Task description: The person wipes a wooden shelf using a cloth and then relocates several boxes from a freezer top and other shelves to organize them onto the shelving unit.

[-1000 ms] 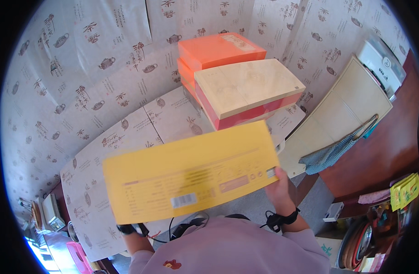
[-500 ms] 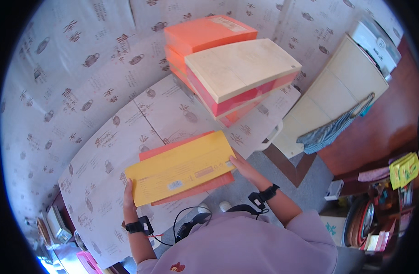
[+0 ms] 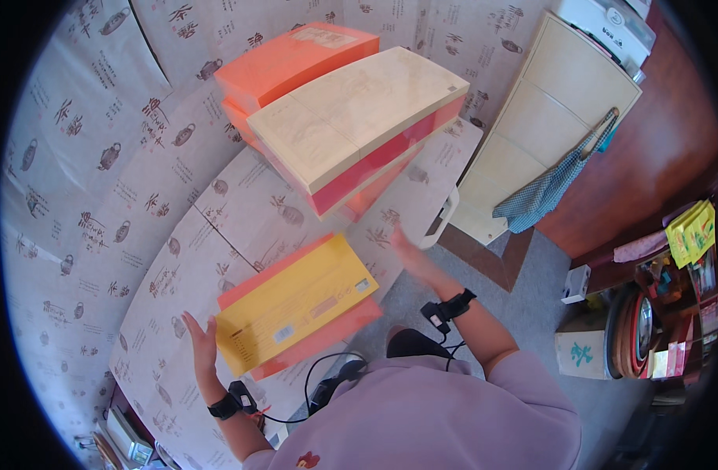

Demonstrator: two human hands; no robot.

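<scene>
A flat yellow box [image 3: 300, 301] lies on a larger orange-red flat box [image 3: 327, 345], whose edges show past it on the long sides. My left hand [image 3: 203, 345] is beside the yellow box's left end, fingers apart and thumb near its corner, holding nothing. Off the box's right end, my right hand [image 3: 408, 251] is raised with fingers stretched out, slightly blurred and empty. Both boxes rest on the table [image 3: 171, 313], which has a white printed cover.
At the table's far side stands a stack with a cream-lidded box [image 3: 359, 102] and an orange box [image 3: 296, 63]. To the right is a cream cabinet [image 3: 551, 125] with a checked cloth [image 3: 531, 200] hanging from it. A carton [image 3: 582, 354] sits on the floor.
Both hands have let go of the yellow box, which now rests on the orange-red one. The right hand has moved away from its right end. The view has shifted.
</scene>
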